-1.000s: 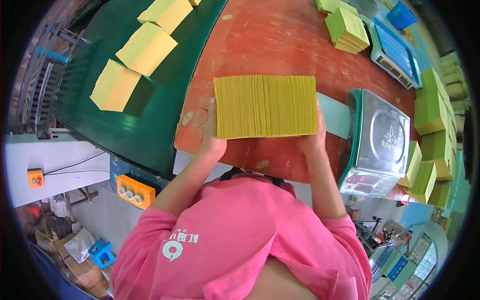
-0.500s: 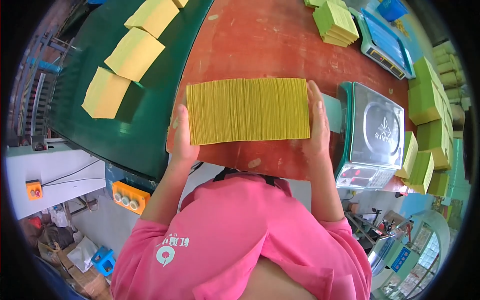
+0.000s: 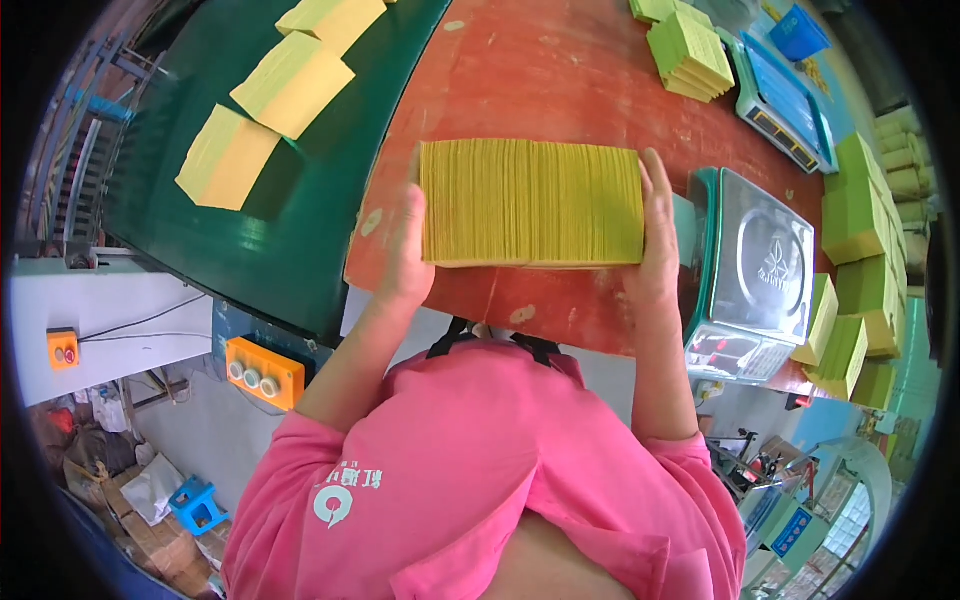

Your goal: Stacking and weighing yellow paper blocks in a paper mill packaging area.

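A: Where do we locate the oblong yellow stack of thin, paper-like sheets (image 3: 530,203)?

B: We locate it over the near part of the scuffed red tabletop (image 3: 540,80), between the two hands, layered edges facing us. We cannot tell whether its underside touches that surface.

A: How do we read the left hand (image 3: 405,250)?

B: We find its thumb extended along the stack's left end. Its other fingers are mostly hidden, so we cannot tell how far they bend.

A: And the right hand (image 3: 657,230)?

B: We read it as opened flat: fingers nearly straight, palm side laid against the stack's right end.

A: What do we note alongside?

B: To the right, we note a green-bodied scale with a silver metal pan (image 3: 762,255). To the left, on the smooth dark green surface (image 3: 300,220), we note a slanting row of yellow paper-like bundles (image 3: 292,85).
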